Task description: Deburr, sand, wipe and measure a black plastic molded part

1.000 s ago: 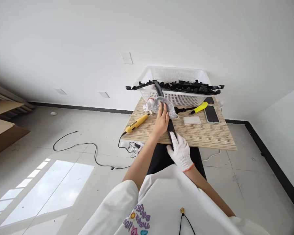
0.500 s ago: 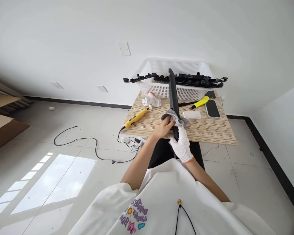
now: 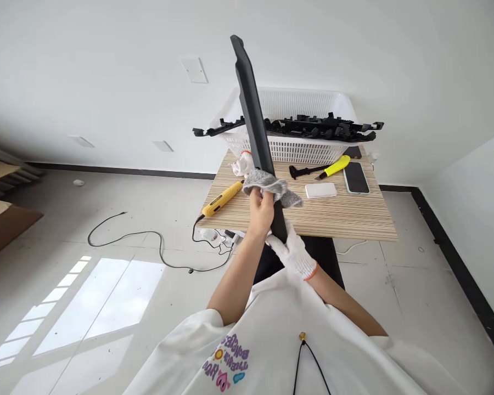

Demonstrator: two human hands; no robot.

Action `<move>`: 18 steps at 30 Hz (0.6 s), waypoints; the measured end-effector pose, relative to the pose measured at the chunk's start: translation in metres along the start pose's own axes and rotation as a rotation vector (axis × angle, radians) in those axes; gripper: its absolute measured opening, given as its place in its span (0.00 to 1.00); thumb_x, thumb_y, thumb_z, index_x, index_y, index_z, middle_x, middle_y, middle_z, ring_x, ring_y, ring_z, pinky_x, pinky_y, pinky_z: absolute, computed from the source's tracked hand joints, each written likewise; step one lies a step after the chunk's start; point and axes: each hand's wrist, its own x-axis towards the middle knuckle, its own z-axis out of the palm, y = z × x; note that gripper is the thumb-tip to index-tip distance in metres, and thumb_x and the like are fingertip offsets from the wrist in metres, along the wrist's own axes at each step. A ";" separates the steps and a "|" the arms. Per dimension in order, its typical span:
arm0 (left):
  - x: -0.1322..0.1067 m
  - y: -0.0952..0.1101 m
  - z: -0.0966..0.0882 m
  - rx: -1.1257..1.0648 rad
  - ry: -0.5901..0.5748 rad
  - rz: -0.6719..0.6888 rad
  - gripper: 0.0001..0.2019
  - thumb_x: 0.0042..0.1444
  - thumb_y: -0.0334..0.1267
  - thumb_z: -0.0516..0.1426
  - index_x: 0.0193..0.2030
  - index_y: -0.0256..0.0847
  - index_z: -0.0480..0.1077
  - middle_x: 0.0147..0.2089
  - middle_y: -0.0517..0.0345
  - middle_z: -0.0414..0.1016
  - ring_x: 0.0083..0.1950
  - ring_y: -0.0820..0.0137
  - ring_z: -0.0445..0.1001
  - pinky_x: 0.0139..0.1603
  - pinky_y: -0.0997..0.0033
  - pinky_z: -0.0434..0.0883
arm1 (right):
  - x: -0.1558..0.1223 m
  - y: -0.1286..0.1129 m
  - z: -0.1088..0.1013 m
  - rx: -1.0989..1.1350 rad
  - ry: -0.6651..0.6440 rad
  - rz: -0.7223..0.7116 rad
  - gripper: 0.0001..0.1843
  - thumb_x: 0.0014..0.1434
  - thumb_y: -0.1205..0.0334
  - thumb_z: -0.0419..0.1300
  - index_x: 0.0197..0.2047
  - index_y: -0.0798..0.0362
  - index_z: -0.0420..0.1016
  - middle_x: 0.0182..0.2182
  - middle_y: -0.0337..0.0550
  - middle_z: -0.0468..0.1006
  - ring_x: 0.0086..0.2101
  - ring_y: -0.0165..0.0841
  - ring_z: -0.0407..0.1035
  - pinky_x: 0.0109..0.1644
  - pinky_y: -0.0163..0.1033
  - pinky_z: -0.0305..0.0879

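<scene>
Black strip (image 3: 253,109) is raised in both hands, its lower end near the person's lap and its upper end leaning up and to the left across the basket. The gloved right hand (image 3: 292,252) has its grip clamped around the lower end. Just above it, the bare left hand (image 3: 262,211) has its grip closed on a grey cloth (image 3: 263,182), which is bunched around the strip.

Half a second ago the strip pointed more straight ahead, with its far end lower against the basket; now that end stands well above the rim, and the cloth sits a little farther up from the glove. That seems to leave the whole upper length exposed for the cloth, with the weight apparently borne by the hands alone.

Beyond the hands, on the worktop (image 3: 346,219), a yellow corded tool (image 3: 222,198) and a loose white glove (image 3: 242,163) lie to the left; a white block (image 3: 321,190), a yellow-handled cutter (image 3: 333,167) and a phone (image 3: 356,177) lie to the right. Behind them, the white basket (image 3: 313,151) holds black parts (image 3: 321,127).
</scene>
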 end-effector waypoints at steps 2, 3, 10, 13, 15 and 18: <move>0.008 -0.004 0.000 0.020 0.035 -0.030 0.18 0.61 0.56 0.54 0.39 0.42 0.70 0.41 0.54 0.76 0.47 0.64 0.75 0.49 0.67 0.72 | 0.011 -0.004 -0.007 -0.015 -0.098 -0.056 0.21 0.64 0.55 0.57 0.60 0.47 0.68 0.46 0.42 0.80 0.44 0.37 0.77 0.50 0.40 0.69; 0.013 -0.006 -0.001 0.036 0.054 -0.043 0.17 0.61 0.55 0.53 0.38 0.42 0.69 0.41 0.55 0.75 0.47 0.64 0.75 0.49 0.67 0.73 | 0.019 -0.006 -0.012 -0.023 -0.138 -0.088 0.17 0.64 0.55 0.57 0.56 0.46 0.70 0.44 0.41 0.81 0.43 0.37 0.77 0.49 0.39 0.69; 0.042 -0.025 0.012 0.172 0.108 -0.020 0.12 0.55 0.51 0.57 0.34 0.44 0.68 0.33 0.57 0.72 0.43 0.63 0.74 0.46 0.64 0.75 | 0.073 -0.006 -0.043 0.074 -0.158 0.018 0.15 0.63 0.50 0.59 0.50 0.45 0.75 0.42 0.38 0.81 0.44 0.38 0.76 0.48 0.39 0.68; 0.045 -0.030 0.014 0.214 -0.016 -0.009 0.15 0.46 0.49 0.63 0.37 0.44 0.71 0.37 0.56 0.75 0.45 0.60 0.75 0.50 0.60 0.75 | 0.080 -0.003 -0.044 0.205 -0.165 0.085 0.12 0.63 0.52 0.60 0.47 0.46 0.77 0.41 0.36 0.81 0.42 0.36 0.76 0.49 0.39 0.70; 0.045 -0.030 0.009 0.210 -0.104 -0.037 0.15 0.44 0.50 0.63 0.36 0.44 0.72 0.37 0.55 0.77 0.43 0.60 0.76 0.48 0.59 0.76 | 0.080 -0.002 -0.043 0.276 -0.191 0.133 0.11 0.62 0.51 0.60 0.44 0.46 0.78 0.38 0.35 0.81 0.38 0.34 0.76 0.45 0.38 0.72; 0.046 -0.025 -0.008 0.167 -0.234 -0.108 0.15 0.43 0.53 0.63 0.29 0.45 0.73 0.30 0.55 0.76 0.35 0.61 0.77 0.39 0.59 0.78 | 0.081 0.002 -0.042 0.361 -0.264 0.249 0.13 0.62 0.49 0.60 0.40 0.48 0.78 0.32 0.36 0.81 0.33 0.34 0.76 0.36 0.37 0.73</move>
